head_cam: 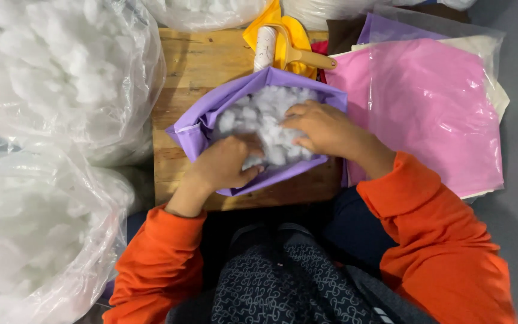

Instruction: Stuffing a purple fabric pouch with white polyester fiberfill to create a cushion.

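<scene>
A purple fabric cover [199, 126] lies open on a wooden board [199, 60], its mouth full of white fibre stuffing [259, 111]. My left hand [226, 165] is curled into the stuffing at the near side of the opening, fingers closed on a tuft. From the right, my right hand [325, 129] presses flat on the stuffing, with its fingertips dug into the fluff. Both arms wear orange sleeves.
Two big clear plastic bags of white stuffing [49, 72] [25, 240] crowd the left side. A stack of pink and purple covers in clear plastic [433, 102] lies to the right. Behind the cover are a yellow cloth [298, 33] and a wooden-handled roller [266, 48].
</scene>
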